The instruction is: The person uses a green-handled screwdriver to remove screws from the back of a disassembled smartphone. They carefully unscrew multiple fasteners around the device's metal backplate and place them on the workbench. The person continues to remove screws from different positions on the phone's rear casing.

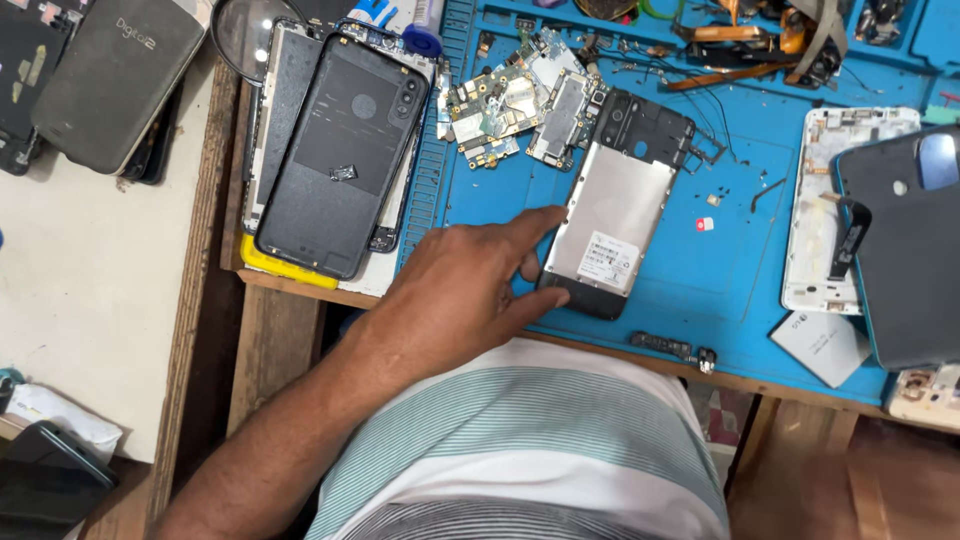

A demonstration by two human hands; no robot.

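Fingers [545, 225] of the left hand [455, 290] are spread and laid against the left edge of the opened phone [610, 235]; nothing is clenched, and the thumb is pressed at its lower corner. No right hand is seen. The phone is lying flat on the blue mat [720, 280], at about two o'clock from the hand. It is judged light, stiff and fragile, best taken by its long edges. Loose circuit boards [520, 105] are scattered at twelve o'clock beyond it.
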